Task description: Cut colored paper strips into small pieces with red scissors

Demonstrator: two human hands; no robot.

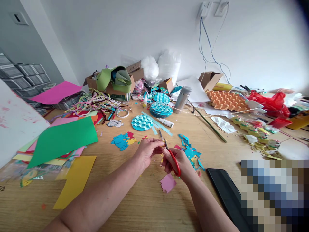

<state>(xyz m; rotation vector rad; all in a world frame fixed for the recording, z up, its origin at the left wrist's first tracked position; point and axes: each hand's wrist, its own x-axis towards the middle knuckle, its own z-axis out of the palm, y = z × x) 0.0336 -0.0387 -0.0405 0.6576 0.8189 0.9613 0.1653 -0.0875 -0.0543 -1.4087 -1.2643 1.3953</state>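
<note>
Right hand [180, 163]: I grip red scissors [172, 157], centre frame.
Left hand [147, 149]: pinches small paper scrap [161, 145].
Scrap: light, floppy; I'd hold its edge.

paper scrap pinched in left hand [148, 149]: too tiny to tell shape, mostly behind fingers | scissors [172, 157] handles half buried in right hand [180, 164] | bottom-right corner pixelated, can't read | black slab [225, 190] runs under that blur | both forearms cut off at bottom edge
</note>
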